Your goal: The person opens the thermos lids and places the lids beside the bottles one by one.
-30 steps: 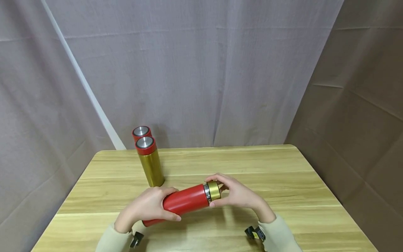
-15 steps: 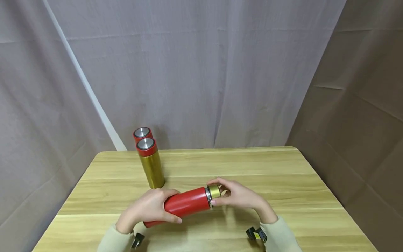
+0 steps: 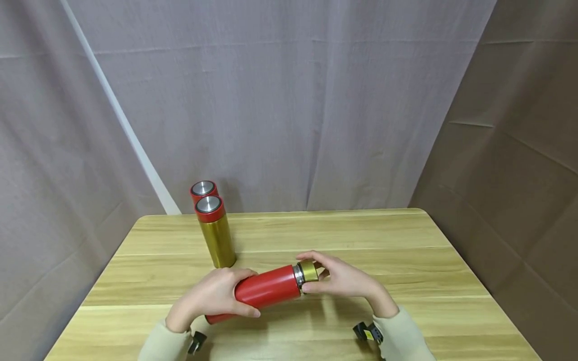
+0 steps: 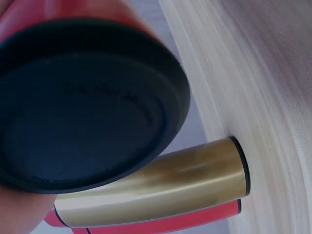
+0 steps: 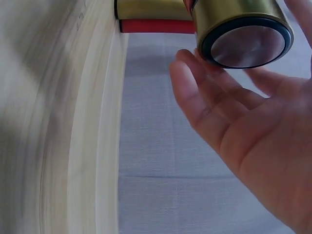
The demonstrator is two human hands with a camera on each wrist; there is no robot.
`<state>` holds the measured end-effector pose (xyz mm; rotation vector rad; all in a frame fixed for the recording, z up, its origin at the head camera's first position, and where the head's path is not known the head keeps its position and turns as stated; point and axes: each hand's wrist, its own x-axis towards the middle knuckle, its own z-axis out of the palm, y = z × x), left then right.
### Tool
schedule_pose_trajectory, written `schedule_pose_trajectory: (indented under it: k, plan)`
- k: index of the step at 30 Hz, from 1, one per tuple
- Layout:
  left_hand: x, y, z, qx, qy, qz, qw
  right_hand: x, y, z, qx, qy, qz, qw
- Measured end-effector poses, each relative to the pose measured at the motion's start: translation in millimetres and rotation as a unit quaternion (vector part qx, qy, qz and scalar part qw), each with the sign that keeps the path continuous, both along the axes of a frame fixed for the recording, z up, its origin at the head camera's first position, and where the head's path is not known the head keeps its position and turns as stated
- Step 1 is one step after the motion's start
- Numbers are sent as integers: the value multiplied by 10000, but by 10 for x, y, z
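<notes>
Lid (image 3: 309,271) slightly outward, in right grip (image 3: 338,277)

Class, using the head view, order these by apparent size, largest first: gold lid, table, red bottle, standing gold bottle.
1. Table
2. Red bottle and gold bottle: too alike to rank; left hand partly hides the former
3. Gold lid
</notes>
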<state>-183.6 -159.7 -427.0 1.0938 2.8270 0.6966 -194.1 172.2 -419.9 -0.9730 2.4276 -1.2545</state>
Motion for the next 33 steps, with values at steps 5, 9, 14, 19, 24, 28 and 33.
schedule_pose_trajectory:
  k: [5,9,14,19,24,28,33]
  plan:
    - [0,-5,-7,-54,31,-13,10000,-12,-21,12,222,-46,-24,9997]
    - [9,-7,-19,-133,92,-64,9998,-22,-16,8,57,-387,132,9991]
    - [11,-4,-22,-124,137,-46,9998,-18,-2,8,19,-397,131,9991]
    - [5,-2,-21,-91,72,7,9999,4,-5,20,166,-110,-92,9998]
    - [-1,-4,-20,11,-59,-6,10000,30,-9,30,159,140,-164,9996]
    - [-8,-10,-25,130,-168,-36,9998,31,-11,31,90,302,-165,9994]
    - [-10,-22,-21,274,-333,-37,9991,37,-25,62,16,455,-125,9989]
